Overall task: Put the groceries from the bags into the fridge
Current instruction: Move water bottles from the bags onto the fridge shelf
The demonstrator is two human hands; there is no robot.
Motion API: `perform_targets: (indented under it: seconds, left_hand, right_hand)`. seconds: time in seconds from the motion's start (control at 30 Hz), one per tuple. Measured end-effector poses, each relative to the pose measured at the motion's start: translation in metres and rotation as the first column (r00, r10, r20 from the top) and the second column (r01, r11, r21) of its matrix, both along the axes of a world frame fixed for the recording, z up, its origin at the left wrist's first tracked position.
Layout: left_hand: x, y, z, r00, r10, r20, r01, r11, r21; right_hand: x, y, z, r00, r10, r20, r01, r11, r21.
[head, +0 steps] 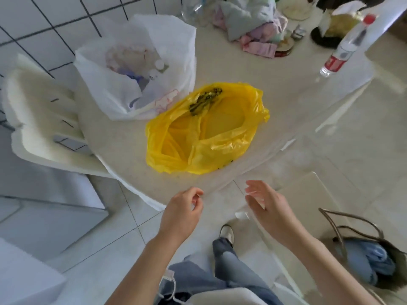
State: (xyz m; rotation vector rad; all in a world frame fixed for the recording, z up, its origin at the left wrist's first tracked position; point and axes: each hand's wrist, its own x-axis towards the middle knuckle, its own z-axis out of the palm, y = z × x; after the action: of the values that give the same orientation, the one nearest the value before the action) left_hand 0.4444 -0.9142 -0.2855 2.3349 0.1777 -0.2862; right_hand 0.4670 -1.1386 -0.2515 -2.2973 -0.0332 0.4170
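both bare hands hover empty at the table's near edge, left hand [185,208] loosely curled, right hand [267,205] spread. the crumpled yellow plastic bag [204,128] lies just beyond them, the white plastic bag [141,71] farther left.

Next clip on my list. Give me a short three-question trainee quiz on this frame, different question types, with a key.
1. True or false: the left hand is gripping the yellow bag.
2. Which bag lies nearer the person? A) white bag B) yellow bag C) both equally near
3. Fill in: the plastic bottle has a ____ cap.

Key:
1. False. Both the left hand and the right hand hover at the near edge of the table, holding nothing.
2. B
3. red
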Motion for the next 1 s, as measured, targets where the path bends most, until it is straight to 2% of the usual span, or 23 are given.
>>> perform_targets:
  seconds: [0.23,0.47,0.8,1.0]
  left_hand:
    - [0.043,-0.006,0.001,0.990,0.140,0.008,-0.140,0.990,0.010]
    - [0.093,0.037,0.005,0.970,0.241,0.043,-0.243,0.969,0.049]
    - [0.181,0.118,0.016,0.949,0.300,0.098,-0.305,0.951,0.048]
    - [0.237,0.148,0.027,0.947,0.286,0.148,-0.304,0.944,0.125]
  right_hand:
    - [0.101,0.003,0.003,0.965,0.252,0.072,-0.250,0.968,-0.036]
    - [0.184,0.050,0.006,0.910,0.399,0.115,-0.391,0.916,-0.088]
    - [0.261,0.119,0.023,0.846,0.490,0.210,-0.470,0.872,-0.139]
    - [0.319,0.150,0.038,0.789,0.546,0.282,-0.509,0.837,-0.200]
